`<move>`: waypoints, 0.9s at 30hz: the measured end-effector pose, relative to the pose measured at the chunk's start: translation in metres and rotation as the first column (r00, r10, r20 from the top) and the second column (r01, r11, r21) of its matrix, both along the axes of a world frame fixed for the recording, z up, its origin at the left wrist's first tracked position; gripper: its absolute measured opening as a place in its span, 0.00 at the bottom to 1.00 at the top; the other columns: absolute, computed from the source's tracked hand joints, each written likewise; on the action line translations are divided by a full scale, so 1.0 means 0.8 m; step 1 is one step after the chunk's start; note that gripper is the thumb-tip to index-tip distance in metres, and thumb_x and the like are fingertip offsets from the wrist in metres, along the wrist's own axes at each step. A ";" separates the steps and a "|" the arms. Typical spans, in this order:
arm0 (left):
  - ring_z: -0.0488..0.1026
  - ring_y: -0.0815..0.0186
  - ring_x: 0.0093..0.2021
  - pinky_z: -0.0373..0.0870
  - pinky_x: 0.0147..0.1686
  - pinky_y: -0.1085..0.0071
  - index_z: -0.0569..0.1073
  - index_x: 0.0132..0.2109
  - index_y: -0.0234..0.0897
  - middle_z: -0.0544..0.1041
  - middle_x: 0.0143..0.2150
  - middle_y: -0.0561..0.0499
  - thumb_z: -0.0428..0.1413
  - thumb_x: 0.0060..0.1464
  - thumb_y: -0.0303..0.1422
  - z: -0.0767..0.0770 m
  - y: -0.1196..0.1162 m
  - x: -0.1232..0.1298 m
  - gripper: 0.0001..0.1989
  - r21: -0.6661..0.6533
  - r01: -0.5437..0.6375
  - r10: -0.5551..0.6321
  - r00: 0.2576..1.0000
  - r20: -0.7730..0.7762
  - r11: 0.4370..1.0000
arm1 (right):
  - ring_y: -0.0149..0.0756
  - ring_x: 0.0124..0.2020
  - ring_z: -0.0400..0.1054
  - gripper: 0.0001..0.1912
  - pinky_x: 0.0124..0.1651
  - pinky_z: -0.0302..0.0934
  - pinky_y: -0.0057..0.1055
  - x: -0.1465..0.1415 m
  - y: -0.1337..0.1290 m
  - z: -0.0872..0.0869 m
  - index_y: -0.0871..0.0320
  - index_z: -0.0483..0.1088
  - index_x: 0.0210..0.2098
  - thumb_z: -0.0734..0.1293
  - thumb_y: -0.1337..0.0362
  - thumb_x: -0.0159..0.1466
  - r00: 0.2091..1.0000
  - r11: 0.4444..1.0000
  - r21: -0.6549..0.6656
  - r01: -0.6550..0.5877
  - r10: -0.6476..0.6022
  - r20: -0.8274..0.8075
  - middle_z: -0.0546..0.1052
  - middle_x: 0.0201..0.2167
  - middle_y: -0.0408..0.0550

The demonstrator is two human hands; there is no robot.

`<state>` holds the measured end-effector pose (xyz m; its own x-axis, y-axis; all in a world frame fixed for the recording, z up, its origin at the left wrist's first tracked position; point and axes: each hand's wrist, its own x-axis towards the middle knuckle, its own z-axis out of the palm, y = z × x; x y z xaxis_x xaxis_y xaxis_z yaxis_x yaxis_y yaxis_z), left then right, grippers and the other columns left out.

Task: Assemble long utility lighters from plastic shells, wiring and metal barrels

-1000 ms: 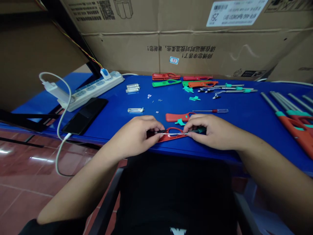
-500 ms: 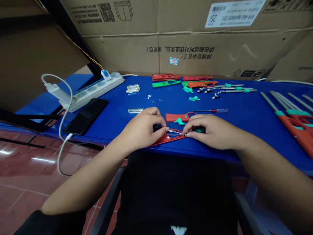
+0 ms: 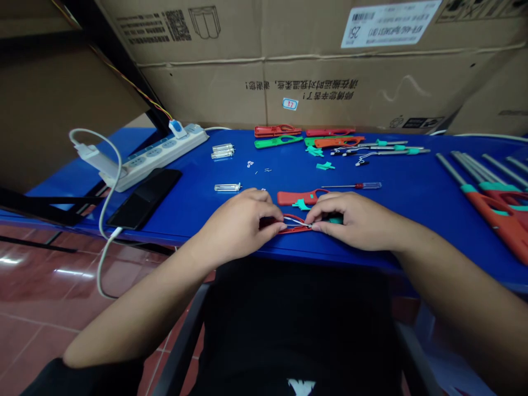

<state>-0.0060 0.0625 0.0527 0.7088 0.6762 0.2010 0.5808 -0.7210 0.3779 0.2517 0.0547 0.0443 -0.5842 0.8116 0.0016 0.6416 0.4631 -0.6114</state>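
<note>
The left hand point(image 3: 241, 223) and right hand point(image 3: 355, 221) meet near the front edge of the blue tabletop point(image 3: 185, 220), a little right of its middle. Both grips look closed, fingertips pinched together on a thin white wire point(image 3: 296, 221). The left grip seems to take a dark piece at one end of it, though the fingers hide most of that piece. The wire lies over a red plastic shell point(image 3: 295, 231), which sits flat on the tabletop, mostly covered by the hands. Just behind it lie a second red shell point(image 3: 295, 198) and a teal plastic clip point(image 3: 302, 205).

The likeliest trouble is the wire slipping from a fingertip pinch: it is very thin, so a slight loosening or uneven pull could let it spring free or kink. The shell sits close to the front edge, so a careless nudge could push it off. Farther back, tiny loose metal bits point(image 3: 249, 164) could scatter if a sleeve or wrist swept through them, and they would be hard to find on the floor. A small screwdriver point(image 3: 351, 186) also lies near the right hand, where it could be knocked.
</note>
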 end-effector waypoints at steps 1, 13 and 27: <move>0.72 0.61 0.41 0.69 0.44 0.64 0.80 0.43 0.38 0.75 0.38 0.47 0.58 0.62 0.34 -0.001 0.001 0.000 0.07 -0.002 0.011 -0.011 1.000 -0.007 1.000 | 0.40 0.46 0.73 0.09 0.56 0.63 0.40 0.000 0.000 0.000 0.50 0.79 0.41 0.66 0.60 0.65 1.000 1.000 -0.001 -0.003 0.003 0.000 0.81 0.43 0.44; 0.72 0.65 0.35 0.67 0.37 0.69 0.78 0.37 0.35 0.76 0.34 0.50 0.56 0.59 0.28 0.009 0.002 0.014 0.05 -0.067 0.062 -0.061 0.998 0.021 0.996 | 0.40 0.45 0.74 0.09 0.52 0.65 0.39 -0.001 0.000 0.002 0.51 0.79 0.41 0.66 0.61 0.64 1.000 1.000 -0.004 -0.004 0.004 0.000 0.81 0.42 0.44; 0.75 0.63 0.41 0.69 0.44 0.66 0.80 0.48 0.39 0.78 0.40 0.48 0.52 0.64 0.26 0.005 -0.017 0.000 0.13 -0.099 0.118 -0.119 0.993 -0.006 0.988 | 0.38 0.43 0.73 0.09 0.49 0.65 0.38 -0.002 0.001 0.002 0.51 0.79 0.41 0.66 0.62 0.65 1.000 1.000 0.024 -0.015 0.015 0.018 0.81 0.41 0.44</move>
<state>-0.0057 0.0491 0.0564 0.7871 0.6033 0.1285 0.4984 -0.7447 0.4438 0.2498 0.0555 0.0459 -0.5966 0.8025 0.0109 0.6451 0.4875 -0.5884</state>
